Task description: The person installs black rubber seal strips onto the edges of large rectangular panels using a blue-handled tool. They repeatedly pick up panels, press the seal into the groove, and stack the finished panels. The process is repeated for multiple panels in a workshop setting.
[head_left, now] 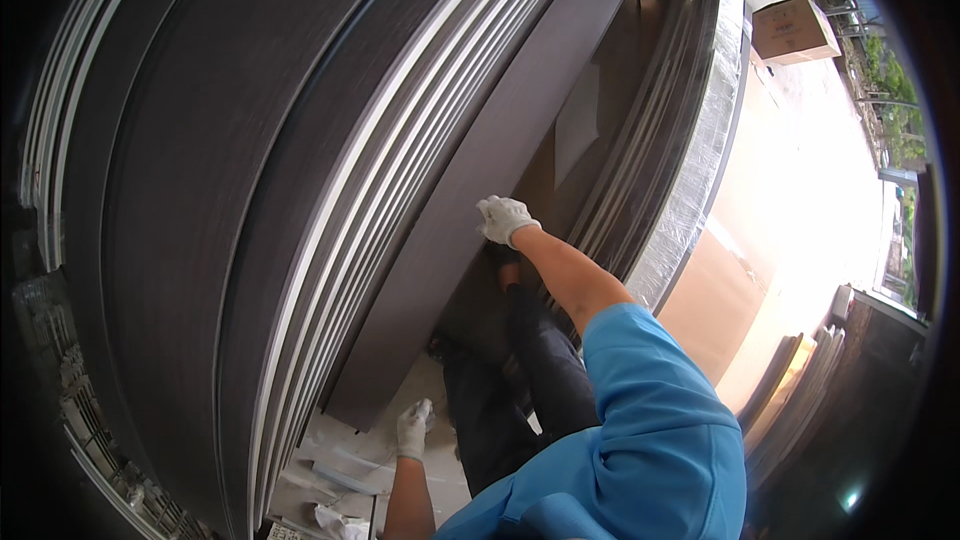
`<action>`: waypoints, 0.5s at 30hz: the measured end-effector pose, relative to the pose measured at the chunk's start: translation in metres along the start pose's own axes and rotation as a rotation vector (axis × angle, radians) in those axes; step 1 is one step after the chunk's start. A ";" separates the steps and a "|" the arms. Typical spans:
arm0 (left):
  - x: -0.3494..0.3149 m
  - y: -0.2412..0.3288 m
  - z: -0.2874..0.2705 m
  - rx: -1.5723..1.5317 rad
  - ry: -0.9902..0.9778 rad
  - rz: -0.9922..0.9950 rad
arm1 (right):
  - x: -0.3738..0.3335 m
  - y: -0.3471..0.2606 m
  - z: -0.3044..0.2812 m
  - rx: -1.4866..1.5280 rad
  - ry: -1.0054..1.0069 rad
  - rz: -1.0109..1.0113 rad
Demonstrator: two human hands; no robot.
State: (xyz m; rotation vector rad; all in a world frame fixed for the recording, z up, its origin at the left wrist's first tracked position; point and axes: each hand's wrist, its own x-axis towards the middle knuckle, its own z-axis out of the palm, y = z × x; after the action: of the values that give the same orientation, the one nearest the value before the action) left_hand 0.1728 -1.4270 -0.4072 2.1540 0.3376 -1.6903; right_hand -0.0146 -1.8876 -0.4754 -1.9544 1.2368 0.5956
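A long dark brown board (pixel 440 240) leans against a stack of similar boards with pale edges (pixel 375 130). My right hand (pixel 505 221), in a white glove, is at this board's right edge, fingers curled over it. Lower down, my left hand (pixel 412 429), also gloved in white, is beside the board's lower end. Its fingers are curled in; whatever they may hold is hidden. A visible gap separates this hand from the board's end.
My legs (pixel 485 400) stand between the leaning board and a plastic-wrapped stack of panels (pixel 690 140). Brown cardboard sheeting (pixel 715 310) lies to the right, with a cardboard box (pixel 795 30) beyond. Scraps and a crumpled white wrapper (pixel 340 520) litter the floor near my left hand.
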 end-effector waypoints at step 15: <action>-0.007 -0.008 0.015 0.036 0.086 -0.139 | 0.190 0.050 -0.036 -0.484 0.009 0.001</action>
State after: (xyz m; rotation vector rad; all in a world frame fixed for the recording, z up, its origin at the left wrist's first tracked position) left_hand 0.1552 -1.4262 -0.4042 2.2809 0.4952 -1.6917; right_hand 0.0219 -2.0356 -0.6045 -2.3489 1.1746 0.9570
